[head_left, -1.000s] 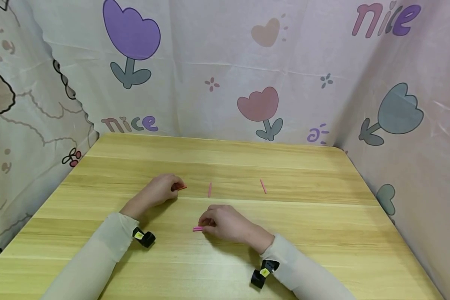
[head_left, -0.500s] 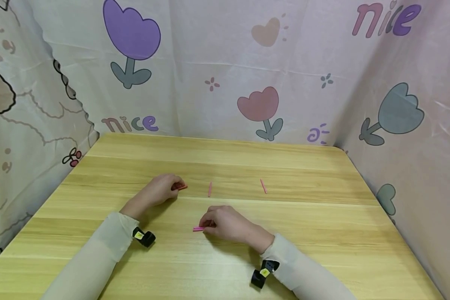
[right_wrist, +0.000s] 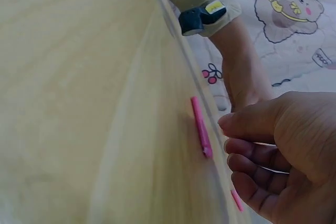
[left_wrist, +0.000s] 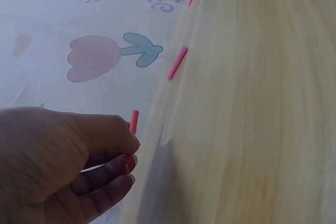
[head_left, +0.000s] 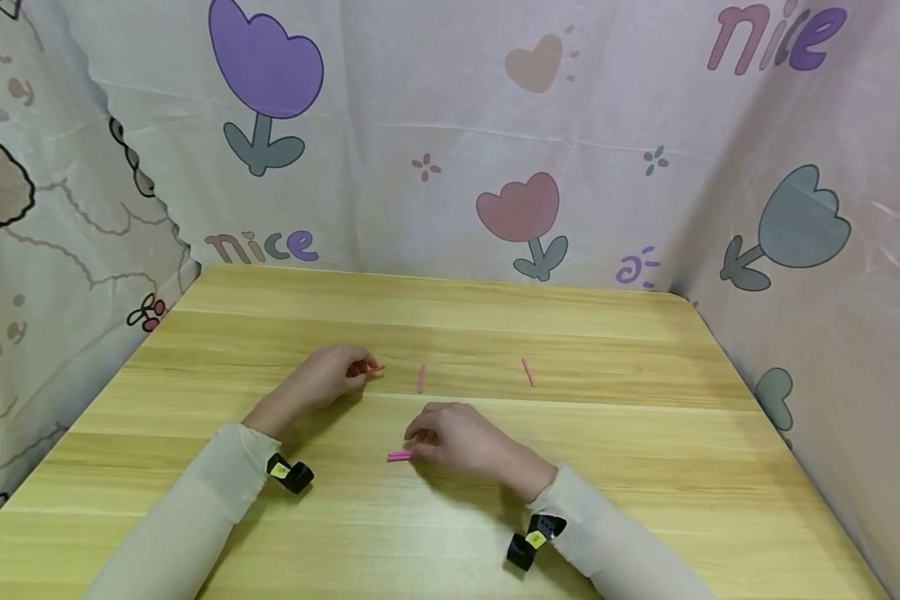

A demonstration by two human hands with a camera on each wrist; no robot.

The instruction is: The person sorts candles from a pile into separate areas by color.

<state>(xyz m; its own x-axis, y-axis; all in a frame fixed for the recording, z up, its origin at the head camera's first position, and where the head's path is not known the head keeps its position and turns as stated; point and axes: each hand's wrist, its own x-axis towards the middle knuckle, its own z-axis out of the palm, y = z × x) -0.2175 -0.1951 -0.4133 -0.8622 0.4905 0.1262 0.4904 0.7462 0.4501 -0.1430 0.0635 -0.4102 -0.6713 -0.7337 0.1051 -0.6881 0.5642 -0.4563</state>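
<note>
The left hand (head_left: pixel 328 377) is pinching a red stick (left_wrist: pixel 134 121), while the right hand (head_left: pixel 461 440), fingers loosely apart, is hovering beside pink sticks (right_wrist: pixel 200 128) on the counter (head_left: pixel 645 467).

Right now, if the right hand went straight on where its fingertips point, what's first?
Most likely the pair of thin bright-pink sticks on the wood-grain tabletop, right beside the right hand in the head view. Its height is unclear, so it might pass over them.
</note>
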